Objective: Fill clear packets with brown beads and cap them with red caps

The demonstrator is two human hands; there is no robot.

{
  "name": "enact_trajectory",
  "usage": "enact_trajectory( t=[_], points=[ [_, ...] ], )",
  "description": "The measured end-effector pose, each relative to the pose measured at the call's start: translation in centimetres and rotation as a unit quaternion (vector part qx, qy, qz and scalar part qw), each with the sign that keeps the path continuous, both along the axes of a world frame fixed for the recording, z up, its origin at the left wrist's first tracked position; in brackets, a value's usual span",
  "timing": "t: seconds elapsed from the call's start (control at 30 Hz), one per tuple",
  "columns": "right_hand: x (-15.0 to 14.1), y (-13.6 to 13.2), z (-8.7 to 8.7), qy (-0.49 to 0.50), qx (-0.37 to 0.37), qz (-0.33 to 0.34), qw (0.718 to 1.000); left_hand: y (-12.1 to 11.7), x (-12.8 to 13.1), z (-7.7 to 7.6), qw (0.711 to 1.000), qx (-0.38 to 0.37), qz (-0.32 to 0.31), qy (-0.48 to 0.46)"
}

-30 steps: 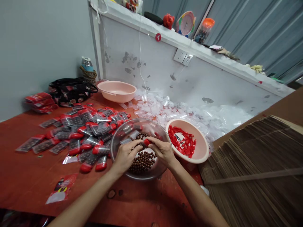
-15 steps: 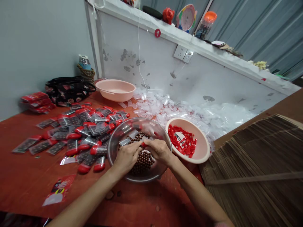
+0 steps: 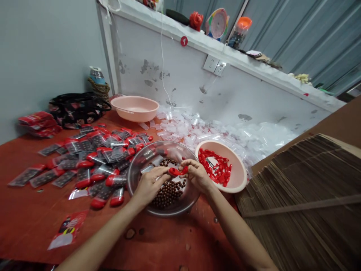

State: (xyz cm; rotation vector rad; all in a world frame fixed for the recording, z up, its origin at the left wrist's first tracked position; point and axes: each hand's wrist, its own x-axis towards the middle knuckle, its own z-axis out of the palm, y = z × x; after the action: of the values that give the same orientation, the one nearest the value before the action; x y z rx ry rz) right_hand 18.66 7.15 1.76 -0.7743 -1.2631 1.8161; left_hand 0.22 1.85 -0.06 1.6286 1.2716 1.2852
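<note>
Over a clear plastic basin I hold small red plastic parts close together in both hands. My left hand pinches a red plastic cap, which shows a dark opening. Thumb and fingers of my right hand are closed on another red bit right beside it; whether the two touch I cannot tell. Below, brown round beads lie in the basin, along with a clear piece partly behind my left hand. Red plastic parts fill much of a pale pink bowl to the right.
Clear packs with red ends are heaped on the red table at left. A pink basin and a pile of clear plastic sleeves sit at the back. Stacked cardboard borders the right side.
My right hand has drawn slightly away from my left and lifted its fingers, so more of the red parts shows between them. The whole view has shifted a little.
</note>
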Motion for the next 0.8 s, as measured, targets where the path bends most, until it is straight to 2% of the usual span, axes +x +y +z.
enact_trajectory(
  t=[0.13, 0.23, 0.33, 0.5, 0.57, 0.67, 0.73, 0.8],
  points=[
    [-1.1, -0.2, 0.8, -0.036, -0.069, 0.116, 0.99, -0.2, 0.2, 0.0, 0.999, 0.029, 0.006, 0.033],
    [-1.9, -0.5, 0.8, -0.025, -0.116, 0.156, 0.981, -0.3, 0.1, 0.0, 0.999, 0.028, 0.01, 0.045],
    [-2.7, -0.7, 0.2, 0.001, -0.126, 0.14, 0.982, -0.3, 0.1, 0.1, 0.998, 0.042, 0.009, 0.053],
    [-3.8, -0.8, -0.6, 0.031, -0.151, 0.065, 0.986, -0.3, 0.3, 0.3, 0.998, 0.045, 0.028, 0.045],
    [-4.1, -0.6, -0.4, 0.024, -0.157, 0.074, 0.984, 0.0, 0.1, 0.3, 0.998, 0.034, 0.038, 0.034],
    [-4.0, 0.6, 0.4, -0.019, -0.123, 0.115, 0.986, 0.9, -1.2, 0.4, 0.998, 0.006, 0.061, -0.001],
    [-3.7, 1.9, 0.7, -0.06, -0.07, 0.103, 0.99, 2.1, -3.0, 0.7, 0.994, -0.012, 0.104, -0.016],
    [-3.3, 3.3, 0.5, -0.12, 0.002, 0.07, 0.99, 3.6, -5.4, 1.2, 0.984, -0.016, 0.177, -0.008]
  ],
)
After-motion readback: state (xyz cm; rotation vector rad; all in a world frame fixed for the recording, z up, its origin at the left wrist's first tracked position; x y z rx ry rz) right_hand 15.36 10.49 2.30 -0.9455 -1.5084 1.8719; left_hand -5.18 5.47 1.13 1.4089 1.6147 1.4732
